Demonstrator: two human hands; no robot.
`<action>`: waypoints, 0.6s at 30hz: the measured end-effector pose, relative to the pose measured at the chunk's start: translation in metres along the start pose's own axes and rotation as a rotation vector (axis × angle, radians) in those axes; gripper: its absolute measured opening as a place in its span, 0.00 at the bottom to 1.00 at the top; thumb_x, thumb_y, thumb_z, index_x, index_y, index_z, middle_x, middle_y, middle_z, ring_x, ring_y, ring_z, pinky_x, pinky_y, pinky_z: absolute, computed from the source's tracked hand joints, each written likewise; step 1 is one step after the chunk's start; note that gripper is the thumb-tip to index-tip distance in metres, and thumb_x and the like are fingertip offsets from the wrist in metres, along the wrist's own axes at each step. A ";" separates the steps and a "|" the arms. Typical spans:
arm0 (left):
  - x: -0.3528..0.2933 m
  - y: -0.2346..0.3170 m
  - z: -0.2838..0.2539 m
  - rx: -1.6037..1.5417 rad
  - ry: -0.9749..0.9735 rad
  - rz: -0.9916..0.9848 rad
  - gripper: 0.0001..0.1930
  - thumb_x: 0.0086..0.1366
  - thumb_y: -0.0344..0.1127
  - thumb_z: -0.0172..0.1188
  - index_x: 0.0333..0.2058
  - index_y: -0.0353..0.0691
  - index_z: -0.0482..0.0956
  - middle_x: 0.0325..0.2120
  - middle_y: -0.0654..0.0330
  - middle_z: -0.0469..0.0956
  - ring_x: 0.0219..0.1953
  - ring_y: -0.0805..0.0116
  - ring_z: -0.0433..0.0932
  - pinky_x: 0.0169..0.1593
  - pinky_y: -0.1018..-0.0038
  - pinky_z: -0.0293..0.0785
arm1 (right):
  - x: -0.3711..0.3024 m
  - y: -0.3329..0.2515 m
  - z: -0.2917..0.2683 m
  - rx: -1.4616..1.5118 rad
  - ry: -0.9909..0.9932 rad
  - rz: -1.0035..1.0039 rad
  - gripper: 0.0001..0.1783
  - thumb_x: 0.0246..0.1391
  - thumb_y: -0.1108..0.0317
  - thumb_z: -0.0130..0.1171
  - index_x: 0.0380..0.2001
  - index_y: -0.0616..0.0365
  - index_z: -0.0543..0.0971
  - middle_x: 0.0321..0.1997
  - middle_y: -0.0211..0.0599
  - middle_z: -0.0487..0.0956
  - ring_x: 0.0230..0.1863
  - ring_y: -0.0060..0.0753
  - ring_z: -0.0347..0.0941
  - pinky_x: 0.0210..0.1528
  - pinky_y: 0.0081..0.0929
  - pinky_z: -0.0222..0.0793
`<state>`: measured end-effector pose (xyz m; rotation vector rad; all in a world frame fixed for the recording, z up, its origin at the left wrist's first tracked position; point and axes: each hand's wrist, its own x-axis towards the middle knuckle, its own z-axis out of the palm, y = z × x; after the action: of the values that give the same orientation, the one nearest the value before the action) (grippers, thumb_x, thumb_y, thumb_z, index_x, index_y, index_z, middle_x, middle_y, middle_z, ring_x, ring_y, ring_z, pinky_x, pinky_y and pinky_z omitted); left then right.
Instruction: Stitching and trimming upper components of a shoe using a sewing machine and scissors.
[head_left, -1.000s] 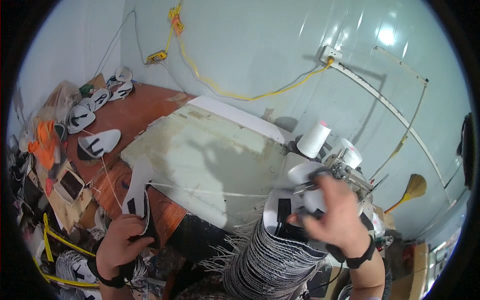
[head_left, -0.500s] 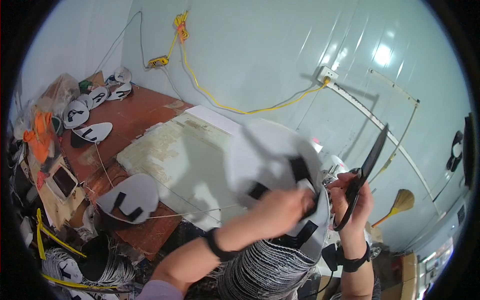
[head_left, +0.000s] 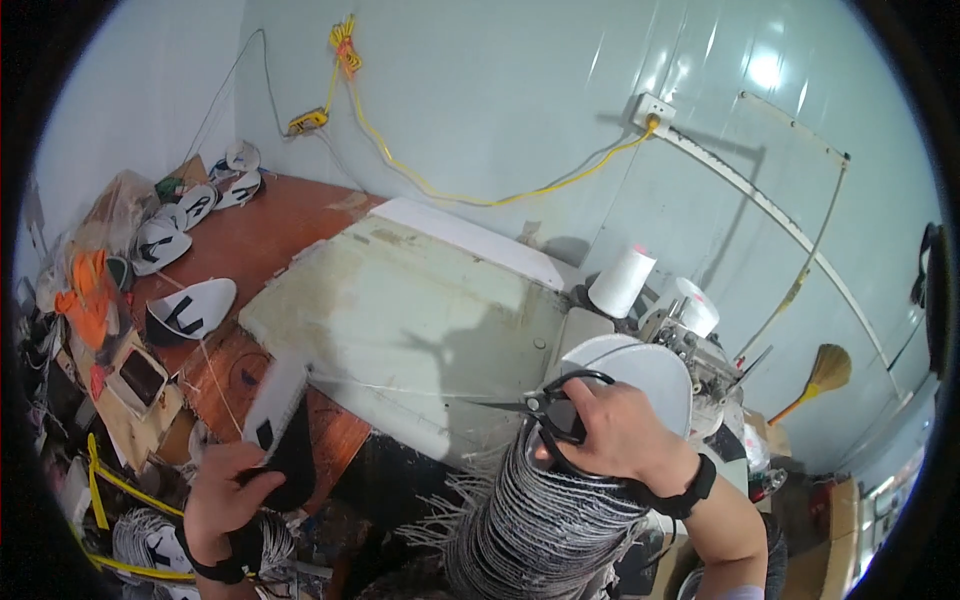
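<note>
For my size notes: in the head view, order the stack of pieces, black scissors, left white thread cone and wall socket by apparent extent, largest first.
1. Stack of pieces
2. Black scissors, partly hidden
3. Left white thread cone
4. Wall socket
The first two sit nearer the camera.

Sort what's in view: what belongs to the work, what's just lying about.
Work in hand:
black and white piece, in the left hand
black scissors, in the right hand
stack of fringed pieces
probably the thread cone

Apparently just lying about:
orange cloth
plastic bag
broom
</note>
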<state>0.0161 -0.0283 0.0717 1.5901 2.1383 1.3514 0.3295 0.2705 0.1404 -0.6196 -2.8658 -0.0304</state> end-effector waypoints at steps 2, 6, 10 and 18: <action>-0.010 0.023 0.001 -0.392 0.186 0.082 0.14 0.49 0.37 0.68 0.24 0.29 0.78 0.19 0.55 0.78 0.22 0.60 0.79 0.27 0.72 0.69 | 0.009 -0.005 0.005 -0.133 0.016 -0.048 0.32 0.47 0.40 0.61 0.35 0.62 0.72 0.22 0.49 0.77 0.25 0.48 0.77 0.24 0.38 0.70; 0.047 0.079 0.053 -0.943 0.166 0.131 0.15 0.52 0.30 0.62 0.36 0.24 0.79 0.29 0.54 0.81 0.31 0.69 0.80 0.36 0.75 0.74 | 0.010 -0.010 -0.006 0.028 0.074 0.192 0.26 0.48 0.47 0.63 0.37 0.61 0.75 0.19 0.49 0.77 0.24 0.52 0.77 0.25 0.40 0.72; 0.139 0.145 0.142 -0.711 -0.110 0.240 0.08 0.65 0.34 0.58 0.35 0.34 0.74 0.24 0.56 0.78 0.29 0.68 0.78 0.32 0.72 0.74 | -0.014 -0.012 -0.049 0.534 0.504 0.339 0.16 0.48 0.69 0.66 0.37 0.64 0.74 0.27 0.44 0.79 0.31 0.34 0.77 0.37 0.27 0.71; 0.076 0.114 0.201 -0.169 -0.588 0.728 0.29 0.60 0.55 0.59 0.50 0.37 0.68 0.39 0.46 0.77 0.42 0.45 0.78 0.40 0.55 0.74 | 0.001 0.005 -0.014 -0.004 0.041 0.183 0.21 0.44 0.56 0.66 0.37 0.60 0.75 0.25 0.49 0.79 0.31 0.56 0.77 0.32 0.43 0.72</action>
<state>0.1807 0.1506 0.0654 2.4147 1.1172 0.9613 0.3334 0.2741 0.1545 -0.8690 -2.7582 -0.0196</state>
